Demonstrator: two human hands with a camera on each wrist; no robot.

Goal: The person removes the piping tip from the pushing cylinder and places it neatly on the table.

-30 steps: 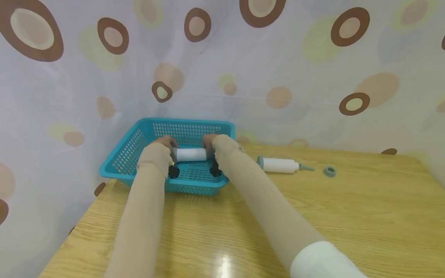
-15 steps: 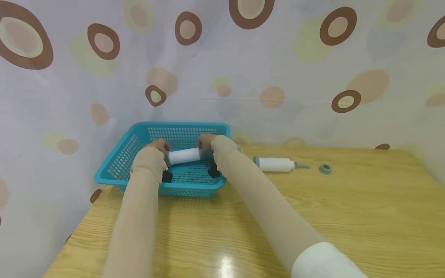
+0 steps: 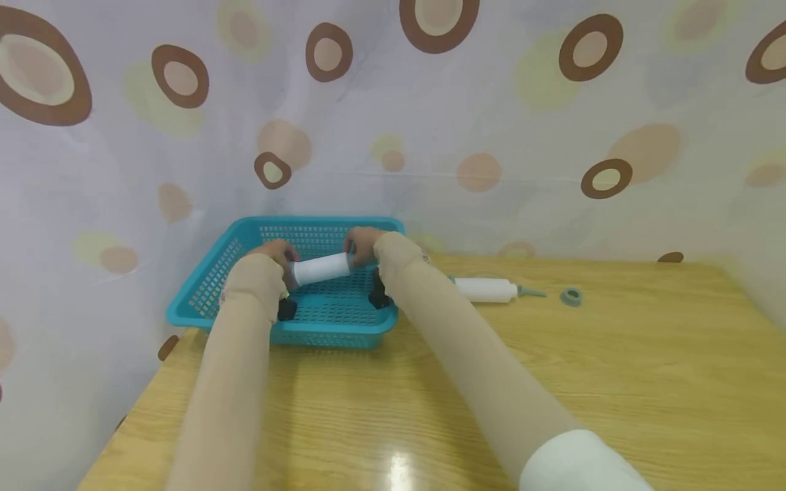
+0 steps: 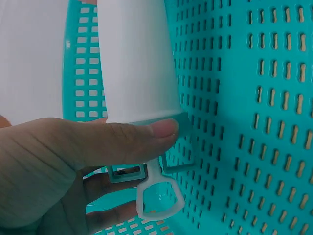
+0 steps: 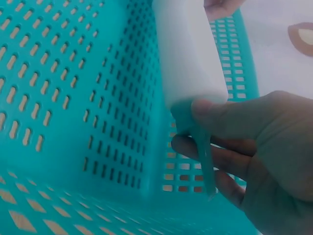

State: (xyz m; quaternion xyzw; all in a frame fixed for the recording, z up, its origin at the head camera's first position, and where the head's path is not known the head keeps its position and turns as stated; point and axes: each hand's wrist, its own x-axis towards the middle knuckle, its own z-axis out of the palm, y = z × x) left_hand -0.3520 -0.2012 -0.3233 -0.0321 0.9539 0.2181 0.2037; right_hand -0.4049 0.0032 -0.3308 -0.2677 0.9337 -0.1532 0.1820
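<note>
The white tube is held inside the rim of the blue basket, tilted so that its end toward the basket's right side is the higher; whether it touches the basket's floor cannot be told. The left hand grasps the end nearer the basket's left side, thumb across the grey-green collar, with the pale pull ring jutting out beyond it. The right hand grasps the opposite end, its thumb on the cap and fingers curled behind the thin nozzle.

To handle it well, I would bear the weight on the collar and the cap's broad base rather than on the nozzle, which looks slender enough to bend. Moving both hands together should stop the tube twisting or swinging into the basket's wall. The pull ring is best left free of the fingers and of the basket's slots, where it might snag. If the tube is lifted over the basket's right rim, it should be raised well clear, since a second white tube lies on the table just beyond that side, with a ring-shaped piece farther from the basket
</note>
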